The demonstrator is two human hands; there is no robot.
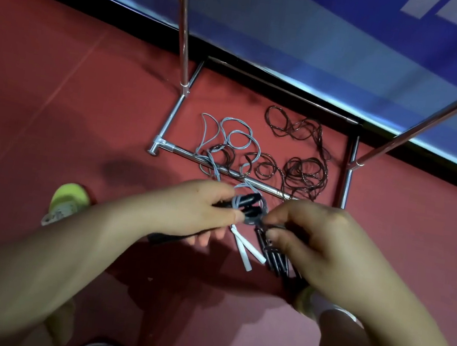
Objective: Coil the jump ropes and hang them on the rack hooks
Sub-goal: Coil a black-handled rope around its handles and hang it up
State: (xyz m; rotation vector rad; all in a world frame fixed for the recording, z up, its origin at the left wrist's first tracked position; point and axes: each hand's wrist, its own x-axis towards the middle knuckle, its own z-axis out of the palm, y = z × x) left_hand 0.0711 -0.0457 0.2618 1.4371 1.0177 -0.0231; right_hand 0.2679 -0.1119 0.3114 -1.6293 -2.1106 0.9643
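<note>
Left hand: the left hand (pixel 196 209) is seen just left of centre, fingers curled round a pair of black handles (pixel 248 204) wrapped with grey cord
Right hand: the right hand (pixel 319 243) is held at 3 o'clock from the left hand, almost touching it; a thin black cord is pinched between thumb and fingertips, and a bunch of black handles (pixel 277 259) is seen hanging beneath the palm
White handles: two white handles (pixel 246 250) are seen dangling between the two hands, at 6 o'clock from the wrapped pair
Grey rope: loose loops of the grey rope (pixel 232 135) are spread on the floor at 12 o'clock from the left hand, laid across the lower rack bar and led up to the gripped handles
Dark ropes: tangled dark ropes (pixel 303 168) are heaped on the floor at 12 o'clock from the right hand, inside the rack base, partly overlapped with the grey loops
Rack: the chrome rack (pixel 183 50) is shown with its base frame on the red floor (pixel 43 90) and two uprights rising toward 12 and 2 o'clock; hooks cannot be made out
Shoe: a yellow-green shoe (pixel 68 201) is seen at 9 o'clock from the left hand
Wall: a blue panel (pixel 327 34) is seen along the top
</note>
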